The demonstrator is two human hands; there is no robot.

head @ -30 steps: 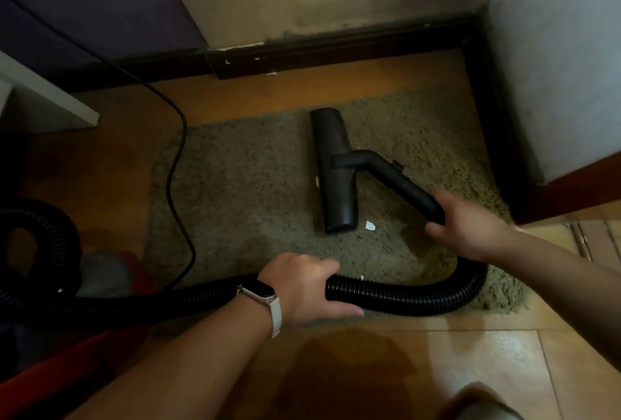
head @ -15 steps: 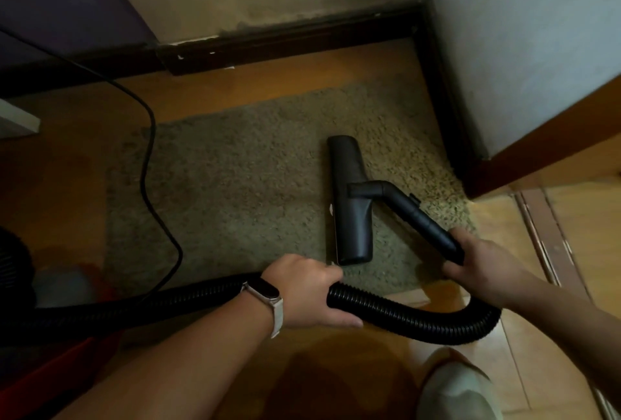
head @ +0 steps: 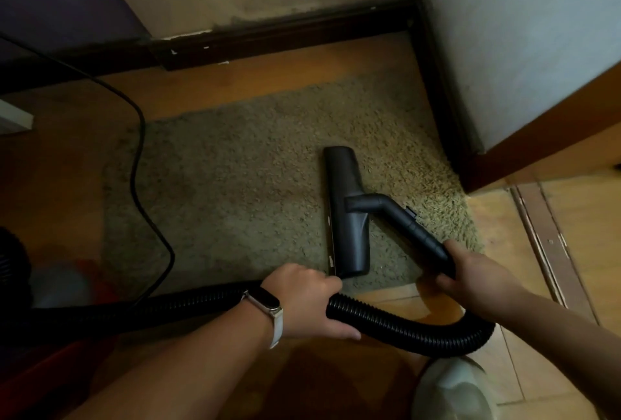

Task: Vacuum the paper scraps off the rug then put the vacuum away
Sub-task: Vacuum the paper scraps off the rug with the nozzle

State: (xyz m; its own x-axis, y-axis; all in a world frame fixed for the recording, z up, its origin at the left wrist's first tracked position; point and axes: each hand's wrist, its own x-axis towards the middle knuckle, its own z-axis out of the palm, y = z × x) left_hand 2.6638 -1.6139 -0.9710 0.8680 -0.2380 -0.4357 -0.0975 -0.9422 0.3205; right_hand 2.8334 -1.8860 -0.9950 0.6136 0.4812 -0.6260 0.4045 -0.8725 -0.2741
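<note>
A shaggy olive rug (head: 235,191) lies on the wooden floor in a wall corner. The black vacuum floor nozzle (head: 346,211) rests on the rug's right part, its near end at the rug's front edge. My right hand (head: 470,271) grips the black wand behind the nozzle. My left hand (head: 302,305), with a watch on the wrist, holds the ribbed black hose (head: 420,329), which loops from the wand across the floor to the left. No paper scrap shows on the rug.
A black power cord (head: 137,150) runs over the rug's left side. The vacuum body (head: 50,288), red and grey, sits blurred at the left edge. A dark baseboard (head: 285,39) and a white wall corner (head: 521,49) border the rug. A foot (head: 453,389) shows at the bottom right.
The nozzle has been pulled toward me to the rug's front edge, passing over the white scrap that lay beside it; that scrap is no longer visible. Both hands keep their grips.
</note>
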